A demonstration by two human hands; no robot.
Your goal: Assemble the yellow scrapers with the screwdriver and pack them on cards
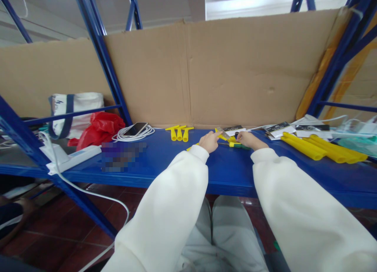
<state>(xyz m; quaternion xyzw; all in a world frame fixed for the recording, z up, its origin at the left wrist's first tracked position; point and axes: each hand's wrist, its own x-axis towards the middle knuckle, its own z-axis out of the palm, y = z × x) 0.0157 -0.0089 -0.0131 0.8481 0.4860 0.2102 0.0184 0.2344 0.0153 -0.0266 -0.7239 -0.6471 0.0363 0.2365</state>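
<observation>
My left hand [209, 141] is closed round a yellow T-shaped handle [219, 131], whose other end pokes out below the hand. A flat greyish piece [224, 134] shows by its head. Just to the right, my right hand [247, 140] has its fingers pinched together; a small dark bit shows at the fingertips, too small to name. Beneath these fingers lies a tool with a yellow and green handle [238, 145] and a thin metal shaft pointing left. Farther left, three yellow T-shaped handles [179, 134] lie side by side on the blue shelf [173, 166].
Yellow tubes [306, 146] and black-and-white packets [279, 130] lie at the right. On the left are a phone [138, 128] on a coiled white cable [120, 135], a red bag [100, 126] and a white power strip [79, 156]. Cardboard [235, 68] walls the back.
</observation>
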